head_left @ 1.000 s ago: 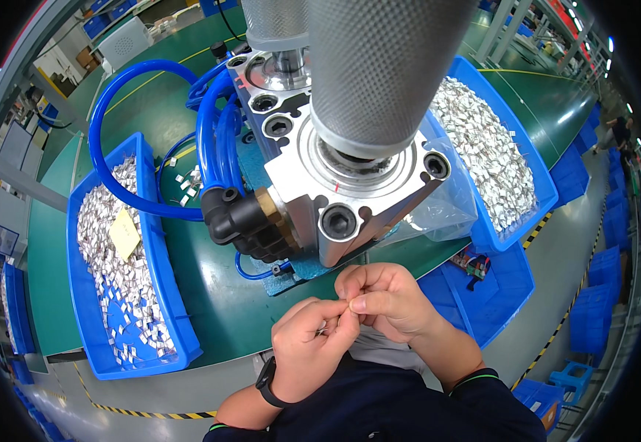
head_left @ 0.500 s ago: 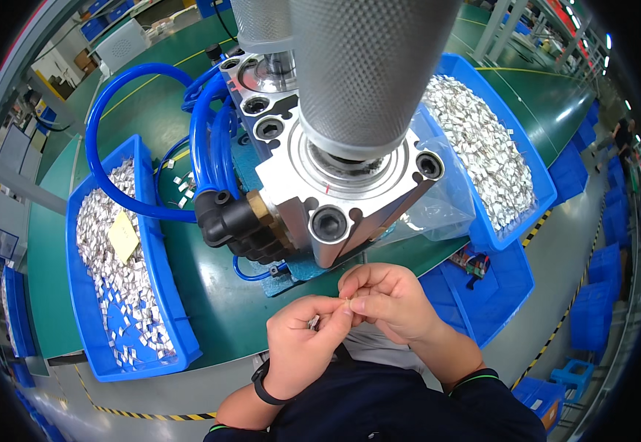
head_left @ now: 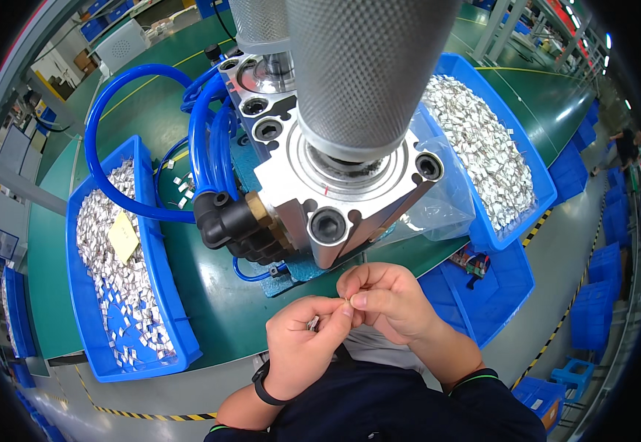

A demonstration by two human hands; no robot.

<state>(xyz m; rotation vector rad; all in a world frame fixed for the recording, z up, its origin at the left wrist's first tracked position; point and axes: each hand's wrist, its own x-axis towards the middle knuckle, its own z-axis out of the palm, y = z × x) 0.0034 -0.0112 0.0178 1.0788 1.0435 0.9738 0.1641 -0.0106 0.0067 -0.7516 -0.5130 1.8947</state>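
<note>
Since the earlier frame, a far person on the right is shifting; my hands are hardly moving. Left hand and right hand are pinching, fingertips closed, a tiny piece at near centre, probably because it is so small. It is looking pale, mostly hidden. Left hand is also curling around whitish parts.

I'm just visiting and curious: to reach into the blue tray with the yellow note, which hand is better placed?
Probably the left hand: it is nearer that blue tray, while the right hand is farther across. Both are pinching at the fingertips, though.
</note>
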